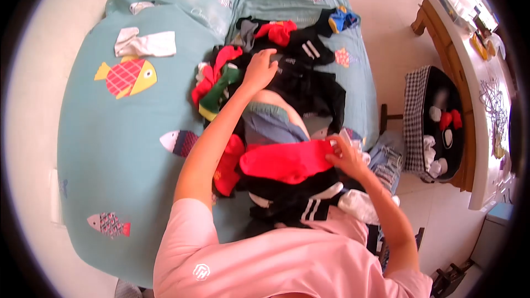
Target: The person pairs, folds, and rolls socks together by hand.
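Note:
My right hand (346, 156) pinches the cuff end of a bright red sock (287, 160), which stretches out flat to the left above my lap. Over the heap of dark clothes (287, 77), my left hand (261, 69) reaches forward with fingers apart and nothing visible in them. Near its wrist lie a green sock with a yellow end (220, 95) and some red socks (225, 58). A second red sock (226, 171) rests left of the held one. Black socks with white stripes (309, 207) and a white sock (359, 205) lie on and beside my lap.
A light-coloured sock (146, 43) lies apart on the fish-patterned bed sheet (121, 149). Right of the bed, a checked basket (415, 127) holds white and red socks. Behind it stands a wooden table (441, 38) with items on top.

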The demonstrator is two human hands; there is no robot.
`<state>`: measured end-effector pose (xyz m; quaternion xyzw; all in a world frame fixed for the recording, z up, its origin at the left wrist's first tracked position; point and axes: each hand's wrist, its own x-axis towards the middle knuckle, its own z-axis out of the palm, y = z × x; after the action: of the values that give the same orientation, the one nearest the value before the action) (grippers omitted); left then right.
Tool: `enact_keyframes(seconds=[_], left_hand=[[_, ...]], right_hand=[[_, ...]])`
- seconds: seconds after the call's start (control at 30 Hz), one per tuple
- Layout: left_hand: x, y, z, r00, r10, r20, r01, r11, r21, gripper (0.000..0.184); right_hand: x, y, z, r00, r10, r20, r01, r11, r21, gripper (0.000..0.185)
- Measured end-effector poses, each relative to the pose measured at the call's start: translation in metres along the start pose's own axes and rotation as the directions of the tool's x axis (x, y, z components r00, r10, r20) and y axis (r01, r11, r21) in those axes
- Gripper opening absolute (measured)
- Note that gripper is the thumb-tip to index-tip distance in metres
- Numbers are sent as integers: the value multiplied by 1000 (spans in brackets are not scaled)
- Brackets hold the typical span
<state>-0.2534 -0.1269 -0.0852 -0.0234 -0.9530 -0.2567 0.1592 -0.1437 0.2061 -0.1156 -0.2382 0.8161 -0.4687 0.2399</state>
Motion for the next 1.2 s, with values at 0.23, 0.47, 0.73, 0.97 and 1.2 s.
enact_keyframes(seconds=[0.23, 0.47, 0.73, 0.97, 1.2], left_hand=[[114, -44, 64, 972, -72, -225, 167, 883, 438, 71], [87, -45, 4, 951, -266, 156, 289, 589, -755, 23], [-89, 92, -107, 979, 54, 196, 98, 720, -687, 27], [-129, 131, -114, 898, -43, 437, 407, 457, -791, 22], [-109, 131, -154, 952, 87, 295, 169, 653, -739, 13]], right_hand=[[-37, -4, 10, 979, 201, -12, -190, 941, 282, 40], [-39, -11, -5, 979, 193, 60, -202, 952, 230, 33], [-1, -62, -40, 997, -76, -12, 67, 784, 617, 36], [8, -111, -18, 961, -216, -174, 278, 742, 610, 41], [32, -147, -27, 960, -277, -48, 184, 487, 854, 52]])
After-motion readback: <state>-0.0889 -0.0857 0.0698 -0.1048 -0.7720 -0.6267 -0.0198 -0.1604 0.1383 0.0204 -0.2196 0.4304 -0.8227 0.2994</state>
